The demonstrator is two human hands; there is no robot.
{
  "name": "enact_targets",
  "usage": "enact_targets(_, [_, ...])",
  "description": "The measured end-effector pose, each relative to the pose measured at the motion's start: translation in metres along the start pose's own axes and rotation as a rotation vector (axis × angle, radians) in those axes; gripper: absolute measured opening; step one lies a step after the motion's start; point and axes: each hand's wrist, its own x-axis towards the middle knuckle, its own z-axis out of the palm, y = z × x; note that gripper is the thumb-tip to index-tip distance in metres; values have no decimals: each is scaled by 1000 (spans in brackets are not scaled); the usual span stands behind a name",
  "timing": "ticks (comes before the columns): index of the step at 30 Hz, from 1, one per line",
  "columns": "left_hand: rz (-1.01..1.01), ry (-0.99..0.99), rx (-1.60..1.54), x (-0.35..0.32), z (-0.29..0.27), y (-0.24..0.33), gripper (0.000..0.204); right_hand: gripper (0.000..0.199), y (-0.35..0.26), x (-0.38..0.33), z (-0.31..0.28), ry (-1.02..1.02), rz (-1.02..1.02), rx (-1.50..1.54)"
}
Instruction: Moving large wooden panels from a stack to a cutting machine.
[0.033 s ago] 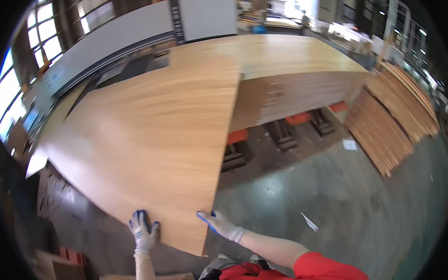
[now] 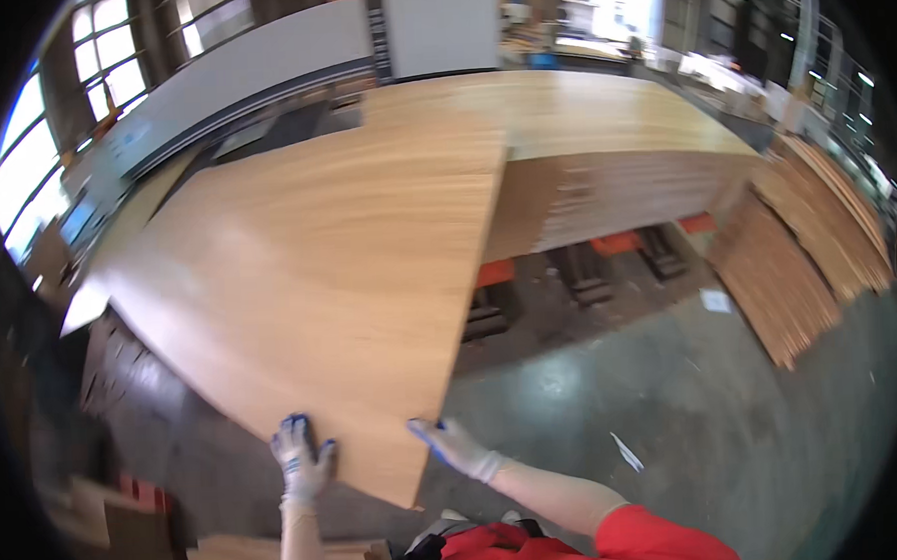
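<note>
A large, thin wood panel (image 2: 318, 276) with light grain slants toward me, narrowing in view to its near corner. My left hand (image 2: 301, 465), in a white glove with blue-coated fingertips, lies on the panel's near left edge, fingers stretched and thumb apart. At the right edge, my right hand (image 2: 458, 450), gloved alike, is closed on the panel; the fingers beneath are hidden. Farther off, the panel overlaps a stack of similar sheets (image 2: 625, 187), whose top sheet is pale.
Orange-topped supports (image 2: 617, 243) stand under the stack. Brown boards (image 2: 773, 266) are piled at the right. A long grey-white machine (image 2: 250, 78) runs behind. Cut wood pieces (image 2: 270, 558) lie near my feet, and a white scrap (image 2: 626, 452) is on the floor.
The whole view has shifted slightly, so the scene sits a little farther right. Both hands keep the same places on the panel.
</note>
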Motion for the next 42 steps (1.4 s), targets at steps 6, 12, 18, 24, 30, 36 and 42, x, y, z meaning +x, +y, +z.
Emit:
enact_targets(6, [0,-60,-289,-30,-22,99,81,54,0,2,-63,-133,111,-123])
enact_targets(12, [-40,-15,-415,-54,-27,151,77,49,-22,89,-161,326,-311,-317])
enact_targets(18, [-388,390,-420,-63,1,225,50,39,-90,206,-243,306,-806,-384])
enact_targets(24, [-877,1195,-506,-17,47,268,18,32,-155,266,-246,79,-1197,-915])
enact_targets(30, [-921,1269,-205,8,63,259,26,49,-144,306,-256,109,-1336,-929])
enact_targets(36, [-969,1284,-39,27,55,178,36,60,-113,364,-202,155,-1430,-886])
enact_targets(42, [-869,1362,-58,70,49,-31,30,56,-69,467,-52,223,-1501,-872])
